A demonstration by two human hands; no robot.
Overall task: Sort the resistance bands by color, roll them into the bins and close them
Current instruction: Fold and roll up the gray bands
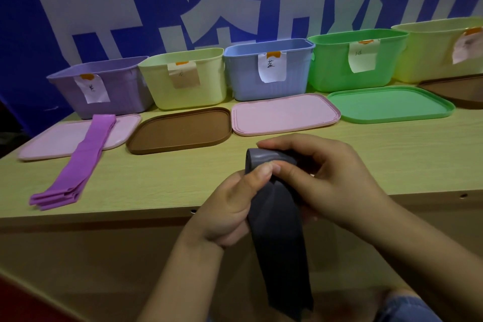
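Five bins stand open, lids flat before them, so nothing is closed yet. My left hand [230, 206] and right hand [321, 178] both pinch the grey resistance band [277, 232], its top barely rolled; the purple band [78, 162] waits on the pale wooden table [162, 178] below a blue banner [39, 21].

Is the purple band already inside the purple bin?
No, the purple band lies flat on the table, its far end over a pink lid, before the purple bin.

Light wooden table [167, 185] (dim light) before blue banner [31, 21].
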